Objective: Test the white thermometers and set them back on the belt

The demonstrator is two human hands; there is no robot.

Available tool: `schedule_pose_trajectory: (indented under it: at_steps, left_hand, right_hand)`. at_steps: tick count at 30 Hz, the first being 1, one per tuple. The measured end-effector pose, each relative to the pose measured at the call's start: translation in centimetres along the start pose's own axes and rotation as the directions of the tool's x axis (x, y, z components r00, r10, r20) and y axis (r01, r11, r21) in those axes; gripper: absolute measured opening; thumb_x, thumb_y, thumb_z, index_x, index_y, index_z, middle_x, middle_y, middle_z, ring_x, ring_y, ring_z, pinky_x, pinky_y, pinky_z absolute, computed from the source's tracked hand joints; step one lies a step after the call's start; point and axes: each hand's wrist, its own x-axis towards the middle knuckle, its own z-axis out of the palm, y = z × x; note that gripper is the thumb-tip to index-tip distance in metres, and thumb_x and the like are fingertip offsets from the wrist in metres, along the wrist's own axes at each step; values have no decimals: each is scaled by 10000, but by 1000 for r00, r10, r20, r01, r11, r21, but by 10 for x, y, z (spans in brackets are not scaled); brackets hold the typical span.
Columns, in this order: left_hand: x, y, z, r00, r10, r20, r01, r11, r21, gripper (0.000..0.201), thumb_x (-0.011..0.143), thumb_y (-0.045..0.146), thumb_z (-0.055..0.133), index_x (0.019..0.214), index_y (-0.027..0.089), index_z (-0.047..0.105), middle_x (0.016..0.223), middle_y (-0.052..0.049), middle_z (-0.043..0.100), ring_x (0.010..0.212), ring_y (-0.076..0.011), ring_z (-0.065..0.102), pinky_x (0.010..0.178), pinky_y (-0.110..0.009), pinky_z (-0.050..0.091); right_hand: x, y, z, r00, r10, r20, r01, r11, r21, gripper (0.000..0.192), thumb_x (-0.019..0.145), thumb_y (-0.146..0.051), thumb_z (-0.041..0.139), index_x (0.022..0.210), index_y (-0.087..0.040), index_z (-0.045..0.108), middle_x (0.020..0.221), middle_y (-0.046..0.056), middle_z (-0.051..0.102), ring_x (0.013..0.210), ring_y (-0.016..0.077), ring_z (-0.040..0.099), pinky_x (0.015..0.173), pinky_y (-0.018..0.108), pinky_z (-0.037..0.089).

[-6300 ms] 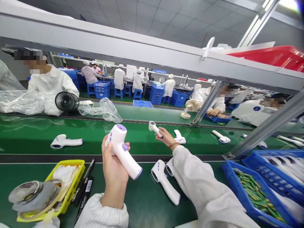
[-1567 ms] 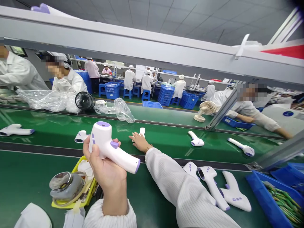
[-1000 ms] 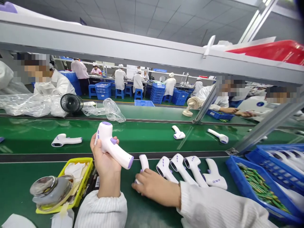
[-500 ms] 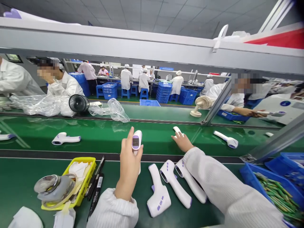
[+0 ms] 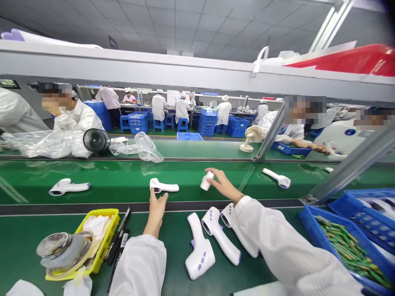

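On the green belt [image 5: 123,181], the right hand [image 5: 222,186] closes its fingers round a white thermometer [image 5: 206,181]; the left hand [image 5: 156,205], open and empty, rests just short of another [image 5: 163,187]. These light, stiff plastic shells (probably smooth, a little slippery) look best taken by the handle.

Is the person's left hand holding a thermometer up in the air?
No, the left hand lies open just behind a white thermometer that rests flat on the green belt.

White thermometers [image 5: 164,187] with purple buttons on a green belt [image 5: 117,181]; yellow tray [image 5: 105,240]; blue bins [image 5: 311,222].
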Motion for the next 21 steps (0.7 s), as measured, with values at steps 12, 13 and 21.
schedule_pose_trajectory:
  at_steps: [12,13,21]
  left_hand:
    - [-95,86,41,798,405,446,-498,860,110,591,920,372,576,1464,333,348,1463,-49,481,1275,-268,528,984,-333,471]
    - [-98,86,42,817,389,425,-463,882,82,579,918,389,579,1452,330,365,1440,-51,503,1252,-269,547,949,-323,495]
    - [-116,91,44,872,313,376,-343,939,14,658,912,423,582,1496,367,284,1517,-44,399,1233,-262,561,759,-239,573]
  right_hand:
    - [-52,-147,-24,970,243,-20,35,-58,998,392,820,-578,632,963,-213,624,837,1,552,703,128,499,637,234,432]
    - [-53,-148,-24,973,226,-39,61,-92,994,357,829,-537,641,1003,-226,619,864,-1,558,704,123,510,632,228,441]
    - [-55,-142,-21,996,94,7,20,-282,959,276,833,-375,598,1089,-271,585,714,-57,513,430,65,239,383,185,283]
